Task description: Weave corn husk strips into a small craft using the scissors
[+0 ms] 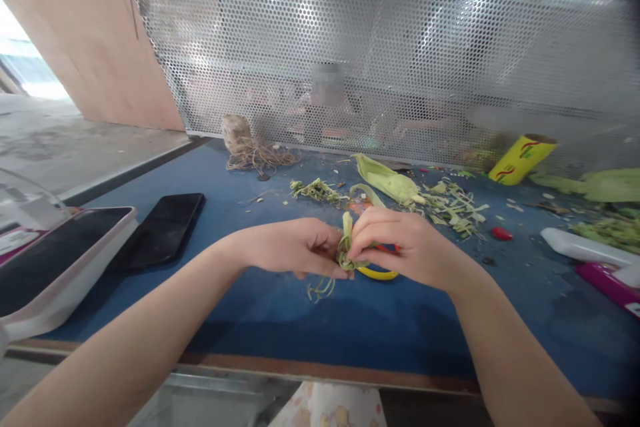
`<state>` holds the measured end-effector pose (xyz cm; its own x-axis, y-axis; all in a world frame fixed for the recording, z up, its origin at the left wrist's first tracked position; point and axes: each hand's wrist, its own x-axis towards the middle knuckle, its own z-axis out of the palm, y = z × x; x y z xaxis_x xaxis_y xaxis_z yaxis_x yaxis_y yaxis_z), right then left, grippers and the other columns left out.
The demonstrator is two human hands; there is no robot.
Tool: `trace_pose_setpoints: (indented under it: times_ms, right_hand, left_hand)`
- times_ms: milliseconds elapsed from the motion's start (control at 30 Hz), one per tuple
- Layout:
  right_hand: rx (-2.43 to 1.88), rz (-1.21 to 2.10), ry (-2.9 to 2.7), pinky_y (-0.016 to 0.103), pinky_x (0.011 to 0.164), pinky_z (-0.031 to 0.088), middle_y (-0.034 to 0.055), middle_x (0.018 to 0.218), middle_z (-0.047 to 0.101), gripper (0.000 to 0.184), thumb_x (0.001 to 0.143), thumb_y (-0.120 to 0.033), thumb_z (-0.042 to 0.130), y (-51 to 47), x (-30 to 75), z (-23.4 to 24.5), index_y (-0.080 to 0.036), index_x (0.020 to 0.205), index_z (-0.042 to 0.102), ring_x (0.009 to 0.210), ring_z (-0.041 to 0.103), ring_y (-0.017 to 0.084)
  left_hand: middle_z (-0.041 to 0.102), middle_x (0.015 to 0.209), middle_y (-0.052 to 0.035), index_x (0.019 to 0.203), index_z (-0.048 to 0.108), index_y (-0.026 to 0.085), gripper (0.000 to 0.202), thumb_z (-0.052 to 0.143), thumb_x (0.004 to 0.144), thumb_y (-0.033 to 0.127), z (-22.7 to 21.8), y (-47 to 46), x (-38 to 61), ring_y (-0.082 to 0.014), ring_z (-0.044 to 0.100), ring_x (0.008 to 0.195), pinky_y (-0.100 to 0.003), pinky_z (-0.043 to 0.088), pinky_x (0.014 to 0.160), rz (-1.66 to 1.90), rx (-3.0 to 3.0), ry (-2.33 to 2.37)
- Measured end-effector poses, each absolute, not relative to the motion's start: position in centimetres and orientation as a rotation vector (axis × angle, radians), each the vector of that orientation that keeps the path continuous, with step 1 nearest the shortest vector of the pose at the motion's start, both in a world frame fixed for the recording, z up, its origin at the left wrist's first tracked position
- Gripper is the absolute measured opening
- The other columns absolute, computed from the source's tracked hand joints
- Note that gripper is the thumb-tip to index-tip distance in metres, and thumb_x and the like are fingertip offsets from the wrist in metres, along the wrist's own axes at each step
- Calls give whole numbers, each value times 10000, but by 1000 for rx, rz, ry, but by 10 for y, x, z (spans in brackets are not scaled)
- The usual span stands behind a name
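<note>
Over the blue tabletop, my left hand (305, 247) is closed on a small bundle of pale green husk strips (346, 247). My right hand (400, 243) pinches the same bundle from the other side, with a short end sticking up between the hands. Thin loose strands (321, 288) hang below my left fingers. Under my right hand lies a pair of scissors (377, 273); its yellow and orange handle shows in part, and the rest is hidden. Just beyond the hands rest a whole green husk (387, 179) and a small heap of shredded strips (316, 191).
To the left lie a black phone (165, 230) and a white-edged device (60, 263). String (257, 155) tangles near a perforated metal screen (310, 33). More shreds (453, 207), a red piece (502, 233), a yellow tube (520, 160) and a white-and-purple object (607, 283) are right.
</note>
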<state>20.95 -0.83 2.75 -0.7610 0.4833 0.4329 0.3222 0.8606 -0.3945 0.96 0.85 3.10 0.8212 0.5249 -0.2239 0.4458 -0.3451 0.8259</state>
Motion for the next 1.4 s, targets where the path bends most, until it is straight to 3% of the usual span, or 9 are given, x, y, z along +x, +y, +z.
trace_pose_setpoints:
  times_ms: [300, 533, 1100, 1267, 1400]
  right_hand:
    - [-622, 417, -2614, 279, 802, 405, 33, 838, 583, 126, 844, -168, 458, -8, 209, 26, -193, 795, 571, 831, 525, 130]
    - [-808, 552, -2541, 201, 646, 411, -7, 825, 564, 83, 794, -162, 526, -14, 207, 27, -211, 855, 499, 731, 528, 99]
    - [-545, 558, -2489, 266, 734, 442, 32, 772, 603, 49, 793, -169, 544, -11, 207, 24, -174, 754, 574, 763, 541, 124]
    - [-563, 502, -2461, 295, 805, 432, 50, 872, 575, 98, 826, -127, 466, -14, 205, 29, -181, 840, 547, 844, 534, 130]
    - [-594, 487, -2372, 330, 866, 413, 68, 1001, 524, 109, 807, -172, 520, -11, 206, 27, -196, 914, 522, 983, 500, 160]
  left_hand:
    - [360, 602, 44, 731, 492, 158, 212, 505, 773, 365, 27, 11, 10, -75, 385, 529, -173, 398, 472, 31, 1960, 738]
    - [360, 585, 38, 750, 559, 144, 224, 486, 794, 351, 27, 11, 9, -71, 383, 522, -156, 390, 471, -17, 1989, 686]
    - [354, 616, 40, 840, 584, 151, 267, 468, 805, 390, 28, 13, 7, -76, 359, 541, -170, 393, 487, -8, 1905, 660]
    - [308, 596, 52, 847, 561, 155, 259, 461, 813, 391, 28, 11, 5, -73, 331, 528, -167, 377, 478, 51, 1802, 650]
    - [307, 588, 53, 836, 556, 152, 262, 465, 813, 396, 28, 11, 4, -71, 327, 517, -173, 360, 465, 91, 1775, 618]
